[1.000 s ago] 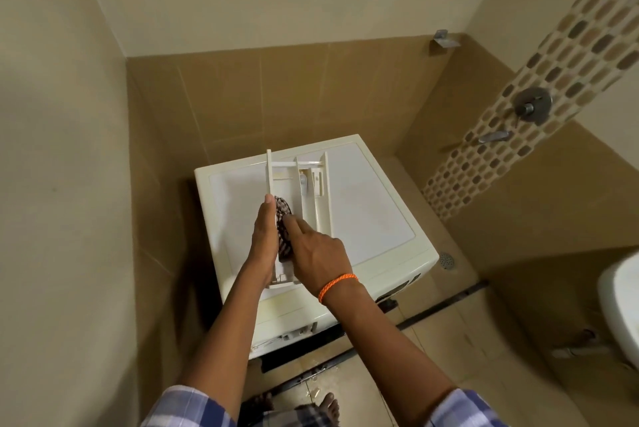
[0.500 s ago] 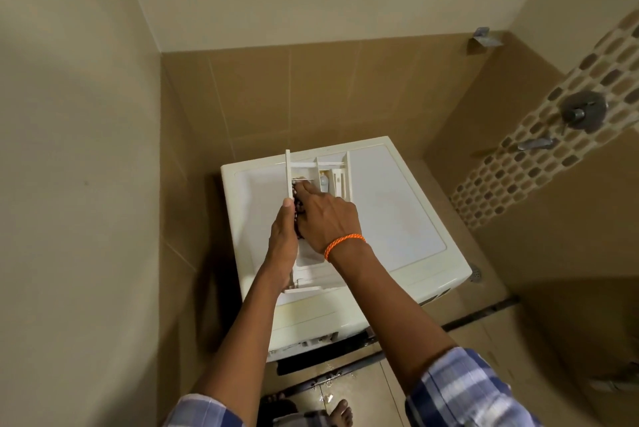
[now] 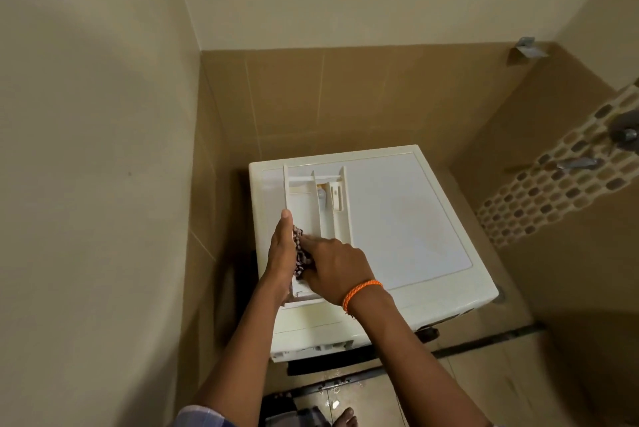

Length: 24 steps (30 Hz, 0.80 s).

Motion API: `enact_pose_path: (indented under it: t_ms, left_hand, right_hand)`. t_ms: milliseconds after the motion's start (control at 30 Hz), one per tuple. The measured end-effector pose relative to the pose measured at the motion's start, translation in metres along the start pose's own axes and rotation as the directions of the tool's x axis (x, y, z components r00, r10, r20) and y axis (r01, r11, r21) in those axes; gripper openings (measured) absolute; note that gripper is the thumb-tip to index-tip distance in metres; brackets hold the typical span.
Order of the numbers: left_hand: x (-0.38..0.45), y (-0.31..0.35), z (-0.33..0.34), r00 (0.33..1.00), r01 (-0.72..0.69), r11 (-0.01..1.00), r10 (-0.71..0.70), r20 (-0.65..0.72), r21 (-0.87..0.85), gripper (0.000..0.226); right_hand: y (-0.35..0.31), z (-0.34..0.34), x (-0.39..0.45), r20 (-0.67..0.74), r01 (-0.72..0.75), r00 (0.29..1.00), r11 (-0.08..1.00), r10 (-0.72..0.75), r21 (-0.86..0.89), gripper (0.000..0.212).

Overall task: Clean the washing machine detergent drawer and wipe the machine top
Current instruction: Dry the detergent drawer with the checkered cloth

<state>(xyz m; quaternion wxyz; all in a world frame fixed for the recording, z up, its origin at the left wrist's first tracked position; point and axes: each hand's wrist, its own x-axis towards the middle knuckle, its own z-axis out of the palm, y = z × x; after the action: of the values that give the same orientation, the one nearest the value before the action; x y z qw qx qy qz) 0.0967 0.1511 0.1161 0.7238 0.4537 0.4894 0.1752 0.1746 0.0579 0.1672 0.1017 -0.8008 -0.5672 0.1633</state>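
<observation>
While lying flat on the washing machine top [image 3: 397, 219] rather than in its slot, detergent drawer [image 3: 316, 205] being scrubbed out in a tiled bathroom corner. Drawer set lengthwise toward the left side of the lid, compartments facing up, presumably so a cloth can reach into each channel. Left hand [image 3: 281, 254] laid along the drawer's left wall, thumb extended up the rim, other fingers hidden behind the wall, apparently bracing the piece against sliding. Right hand [image 3: 333, 269], orange wristband [image 3: 361, 292] at the wrist, curled over a dark patterned cloth [image 3: 301, 254] and pressing it into the near end of the left compartment; exact finger placement under the cloth not visible. Far compartments uncovered, with a small blue-grey insert showing in the middle channel. Broad right part of the lid bare, bearing a faint ring mark, likely left for the wiping stage. Judged mid-way through the drawer step. Wall tap [image 3: 575, 162] on the mosaic strip at far right.
</observation>
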Motion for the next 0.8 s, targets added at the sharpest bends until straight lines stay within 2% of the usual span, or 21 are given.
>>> enact_pose_path:
  t_ms: [100, 167, 333, 467, 533, 600, 633, 700, 733, 767, 800]
  left_hand:
    - [-0.001, 0.0, 0.001, 1.0, 0.025, 1.0, -0.025, -0.013, -0.018, 0.102]
    - [-0.003, -0.001, 0.001, 1.0, 0.024, 1.0, -0.024, 0.011, -0.005, 0.094]
    - [-0.013, -0.009, 0.005, 0.996, 0.0, 0.999, -0.004, 0.088, 0.054, 0.101]
    - [-0.011, -0.008, 0.001, 0.992, -0.013, 0.998, 0.006, 0.123, 0.057, 0.101]
    - [-0.004, -0.01, -0.005, 0.988, 0.018, 1.0, -0.015, 0.152, -0.018, 0.102]
    - [0.009, -0.019, -0.008, 0.989, 0.024, 0.999, -0.018, 0.145, -0.041, 0.093]
    - [0.011, -0.021, -0.007, 0.99, 0.018, 0.998, -0.01, 0.141, -0.058, 0.09]
    - [0.014, -0.026, -0.004, 0.991, -0.015, 0.998, 0.023, 0.13, -0.064, 0.089]
    - [0.015, -0.028, -0.002, 0.99, -0.029, 0.997, 0.038, 0.134, -0.066, 0.088]
    - [0.01, -0.023, 0.0, 0.989, -0.031, 0.997, 0.04, 0.14, -0.068, 0.086]
    - [0.006, -0.019, 0.002, 0.99, -0.031, 0.995, 0.043, 0.135, -0.094, 0.082]
  right_hand:
    - [0.002, -0.004, 0.004, 0.115, -0.036, 0.993, 0.998, 0.03, 0.046, 0.038]
    - [0.004, -0.006, 0.009, 0.186, -0.063, 0.981, 0.998, 0.06, 0.009, 0.038]
    - [0.007, -0.013, 0.024, 0.393, -0.127, 0.909, 0.99, 0.138, -0.055, 0.036]
    - [0.023, -0.025, 0.028, 0.465, -0.153, 0.881, 0.981, 0.08, 0.122, 0.04]
    - [0.03, -0.038, 0.023, 0.378, -0.167, 0.924, 0.951, 0.058, 0.262, 0.045]
    - [0.032, -0.05, 0.018, 0.137, -0.129, 0.987, 0.935, 0.088, 0.331, 0.056]
    - [0.032, -0.051, 0.017, -0.022, -0.105, 0.993, 0.945, 0.117, 0.309, 0.059]
    - [0.022, -0.047, 0.017, -0.337, -0.068, 0.932, 0.978, 0.132, 0.195, 0.057]
    - [0.016, -0.042, 0.017, -0.437, -0.062, 0.892, 0.989, 0.115, 0.132, 0.056]
    - [0.01, -0.032, 0.017, -0.479, -0.064, 0.872, 0.995, 0.095, 0.082, 0.058]
    - [0.005, -0.02, 0.018, -0.46, -0.068, 0.884, 0.997, 0.081, 0.045, 0.061]
